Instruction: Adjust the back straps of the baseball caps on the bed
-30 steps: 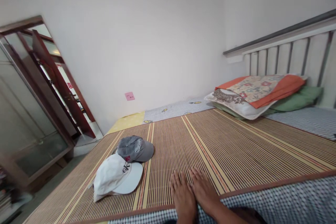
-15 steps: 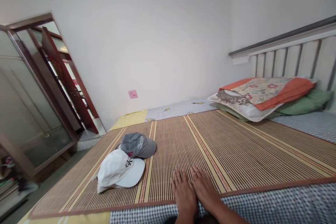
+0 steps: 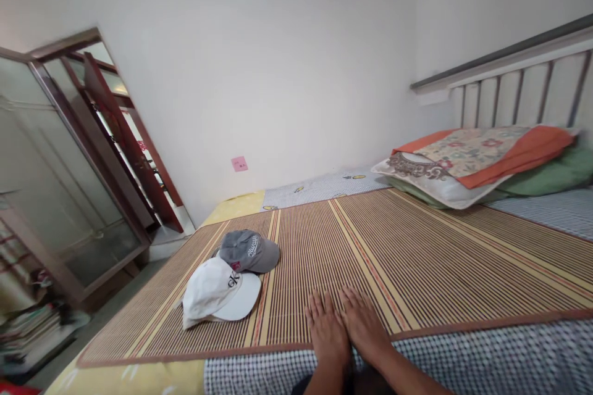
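Observation:
My left hand (image 3: 327, 327) lies flat on the striped bamboo mat (image 3: 417, 259), palm down and fingers stretched out. Close beside it rests my right hand (image 3: 364, 323), also flat, its fingers slightly apart. Neither hand holds anything. To the left of my hands sits a white baseball cap (image 3: 210, 290) with dark letters on its front and its brim toward the right. Just behind it, touching or overlapping, is a grey baseball cap (image 3: 243, 250) with white lettering and a small pink patch.
A pillow (image 3: 445, 191) with an orange-edged floral cover (image 3: 486, 145) lies at the right, over green fabric (image 3: 551, 173), by the headboard (image 3: 528, 95). Checked bedding (image 3: 486, 352) borders the mat. A pink note (image 3: 239, 164) is on the wall. Books (image 3: 32, 330) are stacked at lower left, below a door frame.
The view has shifted slightly, so the caps and doorway appear further right and more of the book stack shows. Both hands stay flat on the mat; the caps have not moved on it.

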